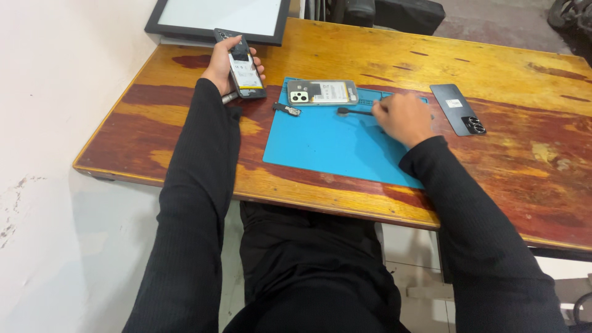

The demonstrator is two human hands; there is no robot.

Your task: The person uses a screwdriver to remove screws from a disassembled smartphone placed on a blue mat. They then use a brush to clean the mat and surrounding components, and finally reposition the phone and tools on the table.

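An opened phone, its back removed so that the pale battery shows, is held in the left hand above the far left part of the wooden worktop. The phone is gripped along its edges: the thumb is laid on the upper left edge, and the fingers are curled around the right edge from behind. A small metal piece is seen just below the phone, beside the wrist.

The right hand is rested on a blue mat, knuckles up, with its fingers clenched around the handle of a slim black tool. The tool's head is pointed to the left, away from the fingers, and is laid on the mat.

A second opened phone, with a pale camera block at its left end, is laid flat at the far edge of the mat, just beyond the tool. A small dark part is set on the mat further left of the tool's tip. A dark back cover with camera holes is laid on the worktop to the right of the right hand, apart from it. A framed panel is seen beyond the left hand.
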